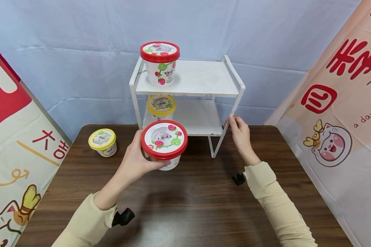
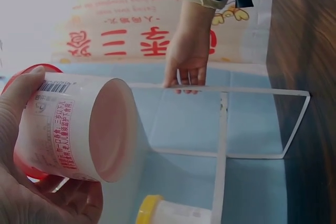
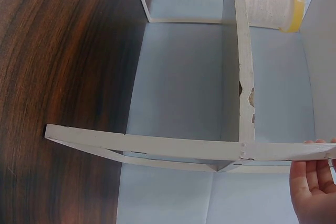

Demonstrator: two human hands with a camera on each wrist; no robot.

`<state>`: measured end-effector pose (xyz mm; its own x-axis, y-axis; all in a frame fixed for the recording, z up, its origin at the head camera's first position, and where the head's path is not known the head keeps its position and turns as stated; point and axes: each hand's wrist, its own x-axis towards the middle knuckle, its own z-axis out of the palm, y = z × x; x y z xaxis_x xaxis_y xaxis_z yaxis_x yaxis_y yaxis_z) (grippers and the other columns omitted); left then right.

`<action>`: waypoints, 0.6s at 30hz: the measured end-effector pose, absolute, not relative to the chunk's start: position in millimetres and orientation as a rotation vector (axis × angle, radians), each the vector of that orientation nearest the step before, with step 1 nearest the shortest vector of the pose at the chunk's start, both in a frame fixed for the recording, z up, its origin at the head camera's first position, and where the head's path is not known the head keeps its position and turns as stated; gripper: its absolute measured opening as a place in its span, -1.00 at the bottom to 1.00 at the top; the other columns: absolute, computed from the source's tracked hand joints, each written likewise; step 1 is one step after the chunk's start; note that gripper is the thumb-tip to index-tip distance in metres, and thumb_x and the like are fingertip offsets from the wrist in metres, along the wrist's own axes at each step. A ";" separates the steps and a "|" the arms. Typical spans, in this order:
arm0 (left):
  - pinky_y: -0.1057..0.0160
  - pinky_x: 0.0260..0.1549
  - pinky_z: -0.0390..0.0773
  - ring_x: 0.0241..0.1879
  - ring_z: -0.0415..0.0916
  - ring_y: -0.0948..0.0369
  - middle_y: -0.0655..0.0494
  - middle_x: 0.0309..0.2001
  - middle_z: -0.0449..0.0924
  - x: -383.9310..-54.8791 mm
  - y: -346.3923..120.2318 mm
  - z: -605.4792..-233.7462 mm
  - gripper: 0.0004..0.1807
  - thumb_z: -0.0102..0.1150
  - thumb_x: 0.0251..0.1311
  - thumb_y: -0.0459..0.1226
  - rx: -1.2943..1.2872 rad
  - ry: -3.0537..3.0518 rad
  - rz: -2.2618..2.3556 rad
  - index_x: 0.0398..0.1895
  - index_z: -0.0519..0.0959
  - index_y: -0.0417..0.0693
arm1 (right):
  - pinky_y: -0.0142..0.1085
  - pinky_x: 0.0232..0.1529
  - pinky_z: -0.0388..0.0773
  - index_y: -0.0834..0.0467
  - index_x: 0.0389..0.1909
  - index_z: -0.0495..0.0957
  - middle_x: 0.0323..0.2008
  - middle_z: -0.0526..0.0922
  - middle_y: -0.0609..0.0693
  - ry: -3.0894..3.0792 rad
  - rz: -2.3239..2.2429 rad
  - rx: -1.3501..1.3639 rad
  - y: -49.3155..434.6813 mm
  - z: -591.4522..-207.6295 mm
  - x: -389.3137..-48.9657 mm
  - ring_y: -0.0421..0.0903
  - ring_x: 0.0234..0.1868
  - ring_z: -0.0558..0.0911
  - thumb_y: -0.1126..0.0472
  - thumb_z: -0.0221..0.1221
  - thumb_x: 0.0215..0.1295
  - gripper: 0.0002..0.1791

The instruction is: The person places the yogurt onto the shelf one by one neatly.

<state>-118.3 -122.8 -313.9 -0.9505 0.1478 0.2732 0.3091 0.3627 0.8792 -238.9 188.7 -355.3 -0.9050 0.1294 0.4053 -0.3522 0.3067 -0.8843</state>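
As the person lifts a red-lidded tub (image 1: 165, 139) clear of the table (image 1: 198, 206), before the left part of a white rack (image 1: 187, 93), their left hand (image 1: 136, 156) is wrapped round its side. The right hand (image 1: 242, 135) grasps the rack's front right post (image 1: 236, 106). Toward the left of the top shelf (image 1: 204, 77) stands a second red-lidded tub (image 1: 159, 65); on the lower shelf (image 1: 199, 118) a yellow-lidded tub (image 1: 161, 105) shows partly behind the held one. Another yellow-lidded tub (image 1: 103, 142) sits on the table, left of the rack. Pale blue cloth (image 1: 80, 51) hangs behind.
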 end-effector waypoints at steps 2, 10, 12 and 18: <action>0.07 -0.14 0.56 0.06 0.30 0.16 0.10 0.08 0.34 -119.1 -121.0 -311.0 -0.07 0.51 -0.31 -0.24 -0.412 -2.464 -1.653 0.18 0.14 -0.03 | -0.56 -0.32 0.48 0.44 -0.26 0.49 -0.33 0.57 0.34 -2.179 1.623 0.202 188.9 -355.4 -239.2 -0.29 -0.38 0.52 0.12 -0.07 0.39 -0.60; 0.07 -0.13 0.56 0.06 0.29 0.17 0.09 0.09 0.33 -121.8 -113.8 -302.1 -0.06 0.49 -0.28 -0.22 -0.388 -2.456 -1.629 0.21 0.12 -0.05 | -0.56 -0.31 0.48 0.44 -0.24 0.49 -0.32 0.58 0.31 -2.196 1.604 0.199 189.0 -356.1 -240.1 -0.29 -0.37 0.52 0.10 -0.07 0.40 -0.58; 0.07 -0.12 0.55 0.06 0.30 0.17 0.08 0.10 0.33 -122.8 -112.2 -300.0 -0.06 0.49 -0.27 -0.23 -0.398 -2.446 -1.618 0.21 0.12 -0.06 | -0.56 -0.32 0.48 0.43 -0.25 0.49 -0.32 0.58 0.32 -2.195 1.603 0.191 189.1 -356.3 -240.4 -0.29 -0.37 0.52 0.10 -0.07 0.39 -0.59; 0.09 -0.11 0.55 0.07 0.29 0.19 0.08 0.11 0.33 -126.2 -108.0 -293.4 -0.07 0.48 -0.25 -0.24 -0.427 -2.412 -1.611 0.22 0.12 -0.08 | -0.57 -0.31 0.48 0.45 -0.24 0.49 -0.31 0.56 0.36 -2.192 1.603 0.210 189.3 -356.0 -239.7 -0.28 -0.36 0.51 0.11 -0.07 0.40 -0.58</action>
